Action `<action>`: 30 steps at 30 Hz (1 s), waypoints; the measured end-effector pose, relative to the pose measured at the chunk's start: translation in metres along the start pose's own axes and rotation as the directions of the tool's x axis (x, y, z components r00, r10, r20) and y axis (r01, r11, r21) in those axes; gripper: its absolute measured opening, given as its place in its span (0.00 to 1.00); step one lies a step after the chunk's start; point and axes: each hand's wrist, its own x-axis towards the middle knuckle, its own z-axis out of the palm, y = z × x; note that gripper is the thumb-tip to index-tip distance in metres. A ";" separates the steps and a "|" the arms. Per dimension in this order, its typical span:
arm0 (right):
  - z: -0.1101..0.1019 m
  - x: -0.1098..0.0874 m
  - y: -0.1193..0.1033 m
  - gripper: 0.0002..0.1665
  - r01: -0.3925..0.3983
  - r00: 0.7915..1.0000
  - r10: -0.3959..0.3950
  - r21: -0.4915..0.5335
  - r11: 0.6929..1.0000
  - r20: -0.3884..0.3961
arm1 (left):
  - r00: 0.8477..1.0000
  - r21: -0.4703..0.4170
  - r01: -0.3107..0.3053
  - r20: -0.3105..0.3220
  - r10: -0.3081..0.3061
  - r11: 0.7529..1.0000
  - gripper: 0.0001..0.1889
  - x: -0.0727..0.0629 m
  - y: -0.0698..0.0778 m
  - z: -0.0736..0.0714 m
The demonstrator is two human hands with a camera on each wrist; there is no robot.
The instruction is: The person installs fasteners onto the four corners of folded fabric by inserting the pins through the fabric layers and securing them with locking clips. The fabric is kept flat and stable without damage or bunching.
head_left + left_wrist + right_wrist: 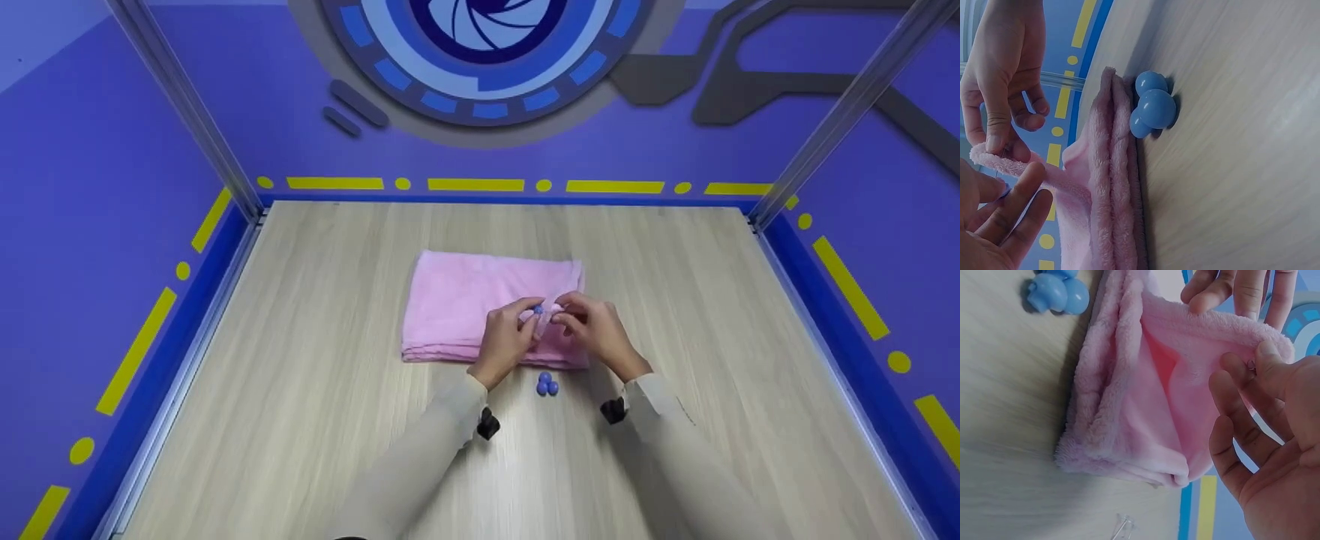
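A folded pink fleece blanket [469,296] lies on the table, one edge lifted between the two hands. The left hand [508,339] pinches a small blue-headed pin [538,309]. In the left wrist view its thin shaft stands against the lifted edge. With thumb and index finger, the right hand [596,324] grips that blanket edge; a tiny metal bit [1251,364] shows between those fingers in the right wrist view. Three blue round-headed pieces [1158,108] sit together on the table just in front of the blanket's near side.
A wood-grain table [315,420] fills the booth floor. Blue-purple panels [90,195] with yellow marks and metal posts stand at its back and sides. A small clear piece [1123,526] lies on the tabletop beside the blanket in the right wrist view.
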 end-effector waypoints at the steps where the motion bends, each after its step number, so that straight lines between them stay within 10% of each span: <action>1: 0.000 0.000 0.000 0.07 0.000 1.000 0.000 -0.002 1.000 -0.002 | 1.000 0.007 0.003 -0.002 -0.002 1.000 0.14 0.000 0.000 -0.001; 30: 0.003 -0.003 0.002 0.19 -0.025 0.999 0.022 -0.063 0.998 -0.041 | 0.998 0.039 -0.020 0.063 0.018 0.999 0.11 -0.003 -0.001 0.001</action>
